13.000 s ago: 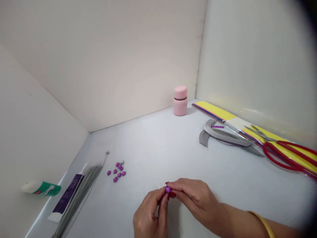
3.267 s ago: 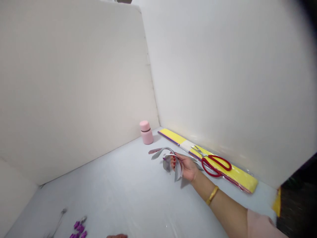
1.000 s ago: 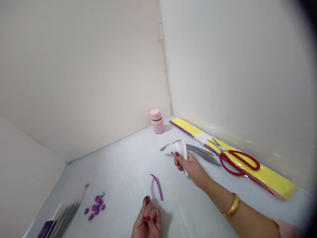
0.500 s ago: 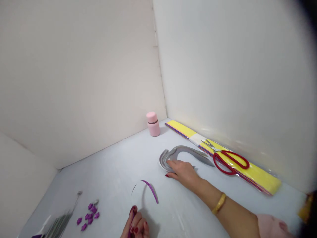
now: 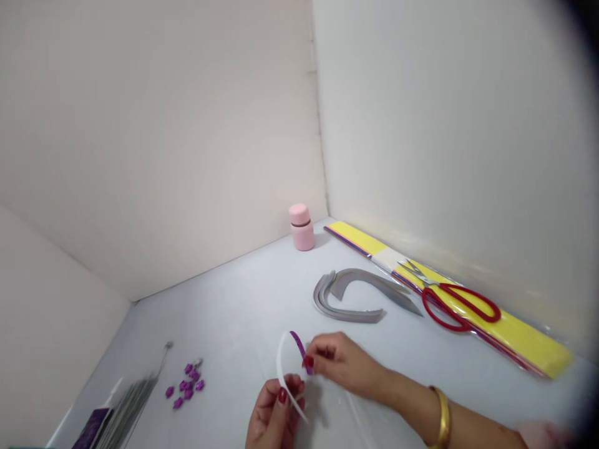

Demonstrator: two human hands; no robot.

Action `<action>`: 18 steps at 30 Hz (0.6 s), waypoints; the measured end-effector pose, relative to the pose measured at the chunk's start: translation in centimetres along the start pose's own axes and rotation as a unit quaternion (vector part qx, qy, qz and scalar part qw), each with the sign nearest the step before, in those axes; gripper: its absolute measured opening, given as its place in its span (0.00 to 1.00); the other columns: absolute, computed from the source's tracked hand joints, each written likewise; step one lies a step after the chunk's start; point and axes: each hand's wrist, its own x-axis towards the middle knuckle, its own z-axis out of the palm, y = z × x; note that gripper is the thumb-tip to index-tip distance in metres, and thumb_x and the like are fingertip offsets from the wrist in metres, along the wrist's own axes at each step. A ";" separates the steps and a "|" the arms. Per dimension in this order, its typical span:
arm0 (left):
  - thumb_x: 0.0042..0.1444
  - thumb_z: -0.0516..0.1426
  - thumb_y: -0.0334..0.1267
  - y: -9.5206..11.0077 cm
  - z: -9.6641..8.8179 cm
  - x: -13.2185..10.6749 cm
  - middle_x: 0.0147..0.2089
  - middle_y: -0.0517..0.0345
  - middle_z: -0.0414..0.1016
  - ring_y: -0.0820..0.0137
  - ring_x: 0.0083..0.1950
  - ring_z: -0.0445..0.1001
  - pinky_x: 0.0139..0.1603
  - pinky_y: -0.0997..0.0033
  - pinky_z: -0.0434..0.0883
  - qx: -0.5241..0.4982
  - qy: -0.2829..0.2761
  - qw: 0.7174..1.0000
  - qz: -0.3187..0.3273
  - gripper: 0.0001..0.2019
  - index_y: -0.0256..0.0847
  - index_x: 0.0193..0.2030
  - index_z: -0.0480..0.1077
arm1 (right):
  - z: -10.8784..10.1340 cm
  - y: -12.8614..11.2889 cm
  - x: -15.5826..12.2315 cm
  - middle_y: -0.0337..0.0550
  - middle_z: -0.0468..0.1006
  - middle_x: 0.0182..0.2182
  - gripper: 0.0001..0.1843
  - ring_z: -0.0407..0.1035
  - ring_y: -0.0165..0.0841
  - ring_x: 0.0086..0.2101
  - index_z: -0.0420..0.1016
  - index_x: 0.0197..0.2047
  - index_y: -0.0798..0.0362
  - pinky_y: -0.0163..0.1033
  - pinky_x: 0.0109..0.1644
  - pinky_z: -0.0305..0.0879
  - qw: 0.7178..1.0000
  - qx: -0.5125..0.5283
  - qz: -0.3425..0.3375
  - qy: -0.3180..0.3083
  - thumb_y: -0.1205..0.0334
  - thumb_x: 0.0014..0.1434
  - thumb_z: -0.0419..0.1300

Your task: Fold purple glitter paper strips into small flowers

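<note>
A thin curved strip (image 5: 284, 368), white on one face and glittery purple on the other, arches between my two hands low in the middle of the view. My left hand (image 5: 272, 416) pinches its lower end. My right hand (image 5: 337, 363), a gold bangle on the wrist, pinches the purple upper end. Both hands hover just above the white table (image 5: 243, 312). Behind them lies a bundle of curved grey strips (image 5: 355, 293), which neither hand touches.
Red-handled scissors (image 5: 456, 302) rest on a long yellow packet (image 5: 468, 299) along the right wall. A pink jar (image 5: 302, 227) stands in the corner. Several small purple flowers (image 5: 185, 390) lie at the left, beside thin wires (image 5: 126, 405) and a purple-labelled tube (image 5: 91, 429).
My right hand has left the grey strips on the table and come back to my left hand. It now pinches the free end of the purple strip.
</note>
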 end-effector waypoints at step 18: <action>0.49 0.52 0.24 0.1 -0.2 -0.5 0.41 0.51 0.80 0.56 0.50 0.70 0.61 0.48 0.42 0.608 -0.005 0.572 0.550 0.20 0.49 0.44 0.75 | 0.9 -0.9 -0.8 0.42 0.72 0.31 0.09 0.62 0.32 0.31 0.68 0.32 0.54 0.35 0.31 0.55 0.933 -0.281 -0.221 -0.030 0.70 0.61 0.50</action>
